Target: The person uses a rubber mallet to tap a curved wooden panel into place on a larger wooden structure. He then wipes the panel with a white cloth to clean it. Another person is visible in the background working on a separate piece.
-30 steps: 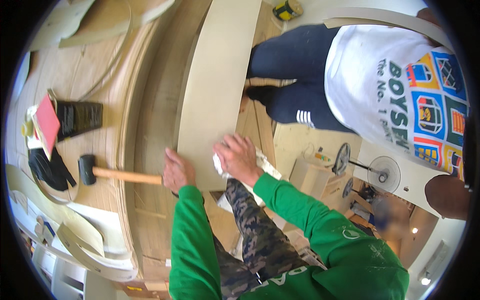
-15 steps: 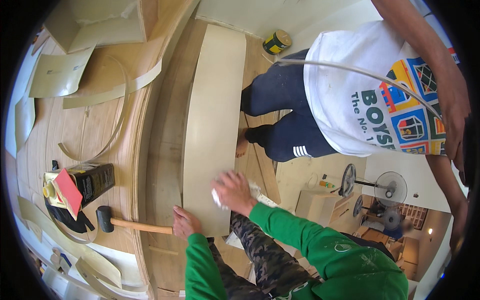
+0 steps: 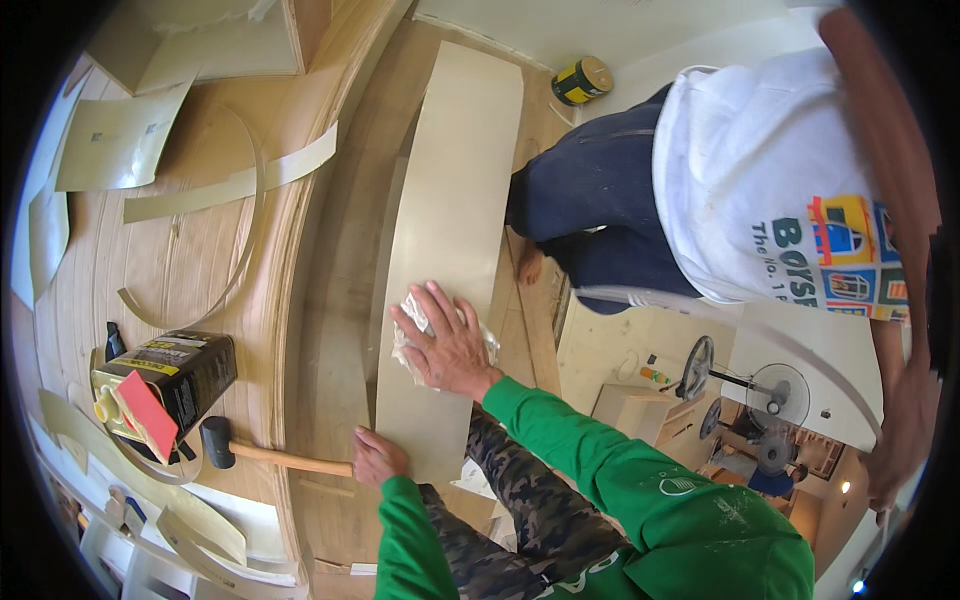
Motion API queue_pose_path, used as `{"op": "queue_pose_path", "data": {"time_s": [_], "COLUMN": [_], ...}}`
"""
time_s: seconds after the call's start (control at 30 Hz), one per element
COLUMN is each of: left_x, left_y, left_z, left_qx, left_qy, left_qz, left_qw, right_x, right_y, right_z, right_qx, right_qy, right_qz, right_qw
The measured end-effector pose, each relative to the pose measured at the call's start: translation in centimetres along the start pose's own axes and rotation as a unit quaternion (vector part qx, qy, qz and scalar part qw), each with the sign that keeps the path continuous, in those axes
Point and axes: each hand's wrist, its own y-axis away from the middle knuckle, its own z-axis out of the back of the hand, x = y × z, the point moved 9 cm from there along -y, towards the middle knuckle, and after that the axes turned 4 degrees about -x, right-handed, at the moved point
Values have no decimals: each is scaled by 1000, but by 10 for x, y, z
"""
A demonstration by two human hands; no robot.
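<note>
A long pale cream board (image 3: 455, 190) runs from near my legs away toward the wall. My right hand (image 3: 445, 345) lies on a crumpled white rag (image 3: 488, 345), fingers spread, pressing it onto the board's face. At the board's near left edge my left hand (image 3: 380, 457) is closed, its fingertips partly hidden. Touching or very close to that hand is the handle end of a black-headed rubber mallet (image 3: 290, 458), whose head rests on the wooden surface to the left.
On the left wooden surface (image 3: 190, 250) stand a metal can (image 3: 190, 375) with a red scraper-like piece (image 3: 147, 412), beside curved strips (image 3: 240, 180). A person in a white shirt (image 3: 750, 180) stands at the right. A small yellow-black tin (image 3: 582, 80) and fans (image 3: 780, 395) are farther off.
My right hand has slid with the rag farther up and left on the board, its fingers now spread. The left hand keeps its place at the edge. The other person has leaned right.
</note>
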Motion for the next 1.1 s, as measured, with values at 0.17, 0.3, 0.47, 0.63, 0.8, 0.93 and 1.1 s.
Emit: {"op": "queue_pose_path", "data": {"time_s": [0.17,0.3,0.47,0.63,0.8,0.93,1.1], "left_x": [8,10,8,12,13,11,-2], "left_y": [2,1,1,3,1,0,-5], "left_z": [-2,-2,0,-2,-4,-3,3], "left_qx": [5,0,-7,-5,6,4,5], "left_qy": [9,28,0,13,-6,1,1], "left_qz": [7,6,1,14,7,2,-23], "left_qw": [1000,1000,1000,1000,1000,1000,1000], "right_x": [-61,-123,-174,-193,-185,-139,-28], "right_y": [-75,-176,-271,-286,-256,-181,-20], "right_z": [6,32,42,45,56,41,-19], "right_qx": [-54,-134,-161,-221,-314,-272,-88], "right_qy": [61,81,118,93,81,120,91], "right_qz": [-13,-3,35,-28,-54,-21,-36], "right_qw": [997,988,979,970,944,955,991]}}
